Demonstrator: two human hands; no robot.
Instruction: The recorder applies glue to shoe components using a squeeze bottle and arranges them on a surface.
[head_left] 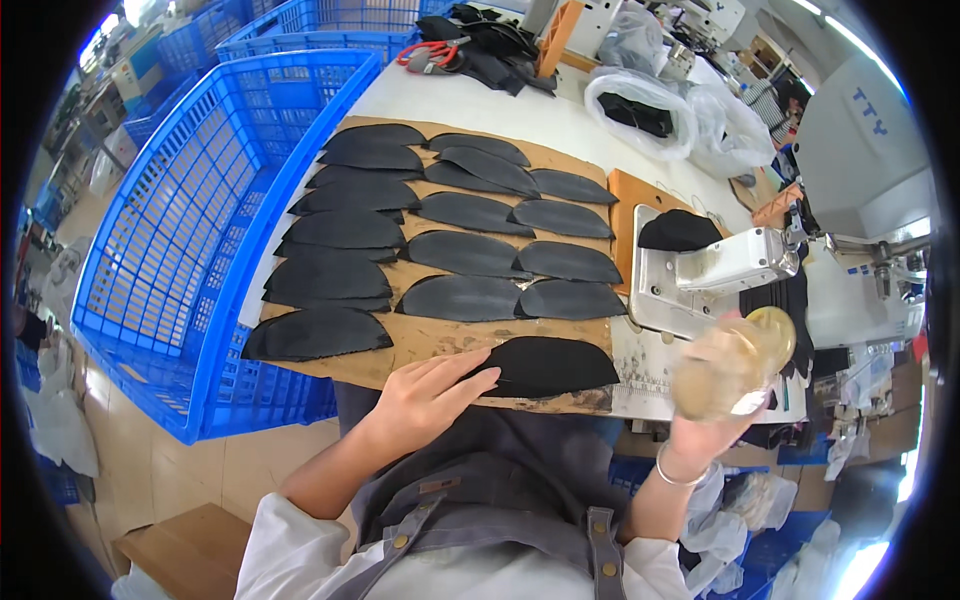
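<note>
A black half-moon fabric piece [550,367] lies at the front edge of a brown cardboard sheet [440,350]. My left hand [432,398] rests on its left end, fingers stretched out and lightly spread. To the right, beside the sewing machine, my right hand [712,436] grips a yellowish translucent bottle [712,370], smeared by motion. A rounded amber part [771,335] shows at its upper right; I cannot make out how it joins. Several more dark half-moon pieces [462,298] lie in overlapping rows over the cardboard, their surfaces greyer than the near one.
A sewing machine [735,262] stands on the right, a black piece [680,230] on its plate. A large blue plastic crate [205,390] borders the table's left side. At the back are red-handled scissors [432,54], black scraps [490,50] and a clear plastic bag [640,105] holding black pieces.
</note>
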